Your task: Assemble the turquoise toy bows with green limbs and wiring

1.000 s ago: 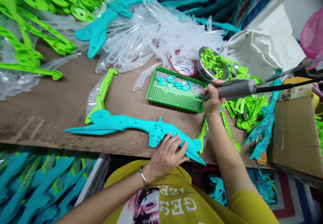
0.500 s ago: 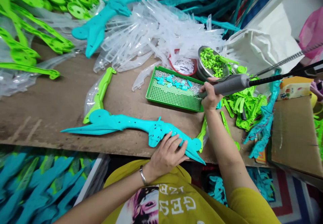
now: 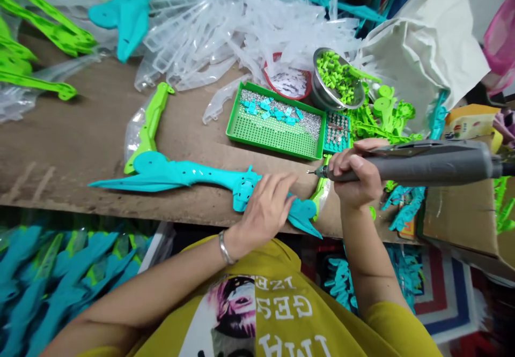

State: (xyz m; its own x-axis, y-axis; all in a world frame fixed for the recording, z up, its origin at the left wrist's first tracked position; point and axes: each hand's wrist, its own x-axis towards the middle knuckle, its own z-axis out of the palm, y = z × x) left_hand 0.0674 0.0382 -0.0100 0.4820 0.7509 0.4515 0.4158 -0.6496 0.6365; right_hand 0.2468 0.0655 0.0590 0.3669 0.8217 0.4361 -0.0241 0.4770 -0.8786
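Observation:
A turquoise plastic toy bow (image 3: 205, 173) lies along the front of the table, a clear-and-green limb (image 3: 155, 118) at its left end and another green limb (image 3: 321, 191) at its right. Over the bow's right half rests my left hand (image 3: 267, 207), fingers stretched out, hiding part of the body. My right hand (image 3: 360, 177) is wrapped round a grey electric screwdriver (image 3: 430, 163). Its tip points left, above the table and apart from the bow; a small screw seems to sit on the bit. Behind, a green perforated tray (image 3: 273, 134) contains silver screws and small turquoise pieces.
A turquoise tray of small metal parts (image 3: 337, 134) adjoins the green tray. Beyond stand a red basket (image 3: 287, 78) of white pieces and a metal bowl (image 3: 322, 97) of green parts. Clear plastic limbs (image 3: 201, 35) pile up at the back. A cardboard box (image 3: 458, 201) stands right.
My right hand has drawn the screwdriver from the screw tray toward the bow, tip now over the table. My left hand has shifted slightly left along the bow. The camera view has moved.

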